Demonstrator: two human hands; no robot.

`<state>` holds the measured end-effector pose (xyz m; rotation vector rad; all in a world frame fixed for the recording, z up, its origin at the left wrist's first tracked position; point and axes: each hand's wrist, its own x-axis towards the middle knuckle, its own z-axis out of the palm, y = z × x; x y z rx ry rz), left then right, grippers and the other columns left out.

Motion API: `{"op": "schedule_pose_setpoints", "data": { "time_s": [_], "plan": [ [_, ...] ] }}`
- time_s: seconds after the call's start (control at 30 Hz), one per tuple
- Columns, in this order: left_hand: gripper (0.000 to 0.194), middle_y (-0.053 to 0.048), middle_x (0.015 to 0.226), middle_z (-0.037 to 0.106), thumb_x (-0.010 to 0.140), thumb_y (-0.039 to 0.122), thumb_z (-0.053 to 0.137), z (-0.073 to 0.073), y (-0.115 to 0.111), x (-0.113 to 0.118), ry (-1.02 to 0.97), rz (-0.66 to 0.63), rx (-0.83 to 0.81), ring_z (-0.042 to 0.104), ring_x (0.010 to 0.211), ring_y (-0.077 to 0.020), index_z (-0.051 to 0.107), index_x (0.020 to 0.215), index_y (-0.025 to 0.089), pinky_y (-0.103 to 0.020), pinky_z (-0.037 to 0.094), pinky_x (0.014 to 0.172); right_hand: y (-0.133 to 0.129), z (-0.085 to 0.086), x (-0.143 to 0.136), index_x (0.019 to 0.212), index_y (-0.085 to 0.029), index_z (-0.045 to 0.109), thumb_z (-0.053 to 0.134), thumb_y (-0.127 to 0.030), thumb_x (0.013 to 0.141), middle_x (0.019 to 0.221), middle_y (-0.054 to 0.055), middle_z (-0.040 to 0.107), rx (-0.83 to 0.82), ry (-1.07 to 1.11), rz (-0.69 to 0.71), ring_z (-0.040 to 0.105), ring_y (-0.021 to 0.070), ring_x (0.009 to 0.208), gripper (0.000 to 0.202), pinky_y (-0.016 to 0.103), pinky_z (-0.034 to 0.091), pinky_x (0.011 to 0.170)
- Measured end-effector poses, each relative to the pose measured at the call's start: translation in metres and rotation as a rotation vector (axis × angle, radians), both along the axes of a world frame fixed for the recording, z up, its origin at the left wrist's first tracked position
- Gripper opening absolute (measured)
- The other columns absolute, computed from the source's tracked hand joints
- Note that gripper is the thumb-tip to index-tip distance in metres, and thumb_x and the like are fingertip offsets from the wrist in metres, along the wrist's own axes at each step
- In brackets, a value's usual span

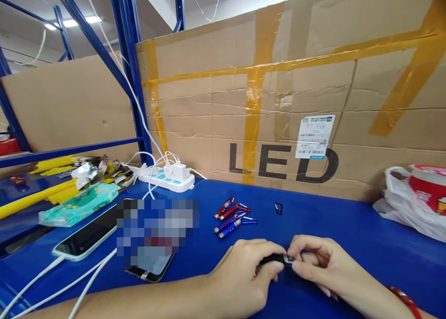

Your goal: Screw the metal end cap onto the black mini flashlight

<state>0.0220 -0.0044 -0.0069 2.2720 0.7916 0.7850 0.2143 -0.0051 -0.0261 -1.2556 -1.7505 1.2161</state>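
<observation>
My left hand (249, 275) is closed around a small black keychain flashlight (273, 258), its body partly covered by my fingers. The thumb and fingertips of my right hand (315, 263) pinch its silver end (288, 259). Both hands are low over the blue table (299, 207). Beyond my left hand lie several similar flashlights with clips: a red one (222, 209), another red one (230, 212), a purple one (225, 224) and a blue one (230, 229). A loose black carabiner (278, 208) rests alone, past the held flashlight.
Left of my hands lie a pale-cased phone (90, 233) and a darker phone (153, 265), partly blurred, with white cables. A white power strip (169, 182) stands behind them. A cardboard box (209, 123) walls the back; a plastic bag (397, 205) with a red tub sits right.
</observation>
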Motion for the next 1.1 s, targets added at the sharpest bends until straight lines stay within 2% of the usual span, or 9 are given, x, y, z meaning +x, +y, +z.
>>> {"op": "schedule_pose_setpoints", "data": {
  "time_s": [0.33, 0.67, 1.1],
  "plan": [
    [0.025, 0.001, 0.071, 0.059, 0.083, 0.01, 0.045, -0.003, 0.001, 0.003, -0.016, -0.016, -0.006, 0.051, 0.063, -0.0106, 0.064, 0.096, 0.02, -0.018, 0.037, 0.059, -0.006, 0.011, -0.004, 0.069, -0.016, 0.053, 0.066, -0.055, 0.062, 0.037, -0.01, 0.034, -0.005, 0.021, -0.011, 0.026, 0.0025, 0.032, 0.041, 0.016, 0.018, 0.036],
    [0.023, 0.0, 0.072, 0.059, 0.084, 0.013, 0.045, -0.001, 0.0, 0.002, 0.008, -0.013, -0.017, 0.052, 0.063, -0.0117, 0.064, 0.095, 0.02, -0.019, 0.037, 0.057, -0.001, 0.001, 0.001, 0.072, -0.017, 0.054, 0.065, -0.054, 0.066, 0.038, -0.011, 0.032, 0.016, 0.021, 0.03, 0.025, 0.0029, 0.032, 0.04, 0.016, 0.017, 0.036],
    [0.022, 0.001, 0.072, 0.059, 0.083, 0.011, 0.044, -0.001, 0.0, 0.003, 0.027, -0.003, -0.033, 0.052, 0.064, -0.0117, 0.063, 0.092, 0.019, -0.019, 0.037, 0.058, -0.004, 0.006, 0.0, 0.072, -0.015, 0.055, 0.067, -0.047, 0.067, 0.038, -0.011, 0.035, 0.012, 0.061, 0.022, 0.027, 0.0015, 0.033, 0.035, 0.015, 0.019, 0.036]
  ]
}}
